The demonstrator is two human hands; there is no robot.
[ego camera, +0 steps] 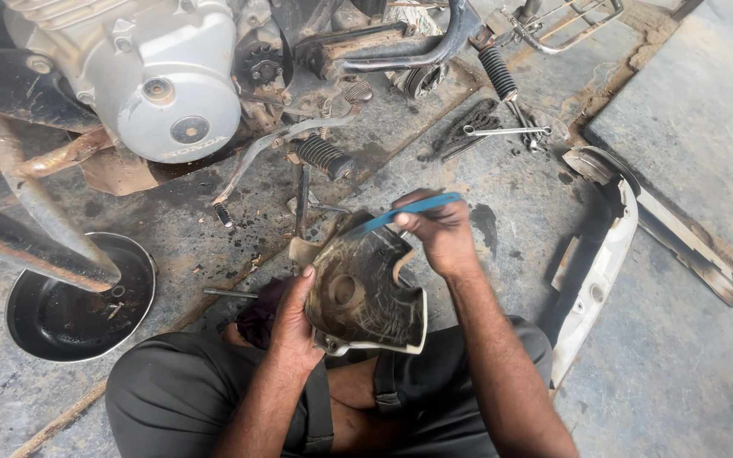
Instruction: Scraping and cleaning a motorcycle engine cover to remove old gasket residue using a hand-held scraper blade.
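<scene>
Your left hand (292,318) grips the grimy engine cover (365,298); your right hand (439,233) pinches a blue toothbrush (411,209) at its far edge.

Silver engine casing (171,85) upper left; black oil pan (78,301) below; spanner (506,131), white chain guard (604,254) right.

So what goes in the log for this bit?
left hand: holds engine cover | right hand: holds blue brush at cover | drain pan: floor, left
</scene>
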